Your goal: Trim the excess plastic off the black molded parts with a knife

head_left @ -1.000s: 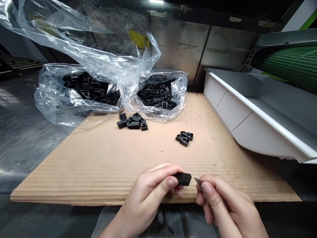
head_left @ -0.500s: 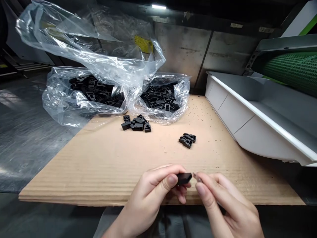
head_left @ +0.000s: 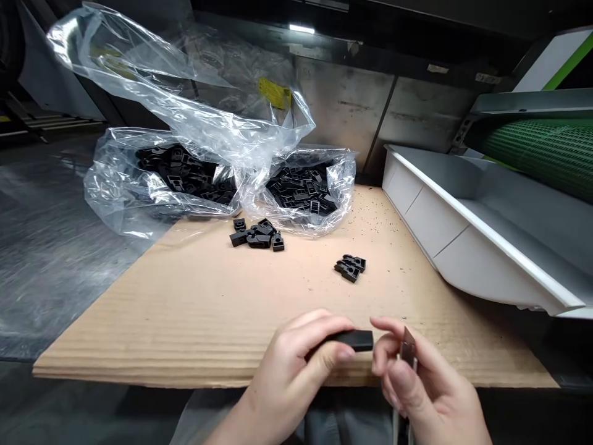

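Note:
My left hand [head_left: 299, 364] is closed around a black plastic part [head_left: 356, 340], whose squared end points right, just above the front of the cardboard. Between the thumb and fingers of my right hand [head_left: 428, 383] is a utility knife [head_left: 407, 349], its blade tip up and its slim handle running down under the palm. The blade is apart from the plastic part. Beyond my hands lie a small pair of black parts [head_left: 351, 267] and, farther left, a loose cluster of similar black parts [head_left: 258, 235].
Cardboard [head_left: 208, 309] covers the work surface. At the back, a clear plastic bag [head_left: 120, 204] and a second clear bag [head_left: 345, 198] hold many black parts. A white-grey bin [head_left: 467, 241] stands at right, near a green mesh roll [head_left: 546, 142]. Dark crumbs dot the cardboard.
My right hand has turned, bringing the knife blade upright and into view. The black part in my left hand has rotated and shifted slightly right. The camera view has tilted slightly.

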Tool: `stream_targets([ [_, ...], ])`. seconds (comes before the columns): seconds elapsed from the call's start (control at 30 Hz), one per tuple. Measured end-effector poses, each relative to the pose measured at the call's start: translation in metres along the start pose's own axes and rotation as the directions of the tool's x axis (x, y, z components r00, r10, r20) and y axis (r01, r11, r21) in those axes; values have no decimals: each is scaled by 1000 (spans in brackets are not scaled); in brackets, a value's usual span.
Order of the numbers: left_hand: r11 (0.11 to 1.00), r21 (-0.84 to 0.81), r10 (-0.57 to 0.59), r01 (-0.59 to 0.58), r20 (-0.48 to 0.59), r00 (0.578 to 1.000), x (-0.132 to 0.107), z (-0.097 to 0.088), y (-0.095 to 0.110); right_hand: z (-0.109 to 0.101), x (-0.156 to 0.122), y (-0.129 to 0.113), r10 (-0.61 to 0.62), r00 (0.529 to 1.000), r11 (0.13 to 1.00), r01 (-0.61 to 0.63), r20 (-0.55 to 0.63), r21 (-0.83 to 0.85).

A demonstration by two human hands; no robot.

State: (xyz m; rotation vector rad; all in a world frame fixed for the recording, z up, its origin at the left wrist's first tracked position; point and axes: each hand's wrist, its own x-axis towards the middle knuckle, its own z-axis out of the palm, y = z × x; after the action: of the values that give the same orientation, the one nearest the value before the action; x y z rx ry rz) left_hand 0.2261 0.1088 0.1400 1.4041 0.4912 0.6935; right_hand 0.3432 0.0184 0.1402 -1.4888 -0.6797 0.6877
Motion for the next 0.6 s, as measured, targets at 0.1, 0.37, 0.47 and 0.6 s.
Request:
stream_targets([
  [0.1, 996, 79, 37, -35, -18, 999, -1, 1, -1, -3, 11, 1, 159, 981, 971, -176, 114, 164],
  [0.37, 944, -328, -41, 39, 2, 999, -4, 0, -3, -8, 17, 1, 235, 949, 921, -287, 212, 263],
  [0.47, 952, -305, 5, -12, -21, 1000, -4, -1, -2, -7, 16, -1, 247, 944, 923, -299, 220, 244],
  [0.6, 978, -206, 42, -43, -8, 999, -3, -3, -1, -9, 18, -1, 275, 939, 926, -316, 208, 206],
])
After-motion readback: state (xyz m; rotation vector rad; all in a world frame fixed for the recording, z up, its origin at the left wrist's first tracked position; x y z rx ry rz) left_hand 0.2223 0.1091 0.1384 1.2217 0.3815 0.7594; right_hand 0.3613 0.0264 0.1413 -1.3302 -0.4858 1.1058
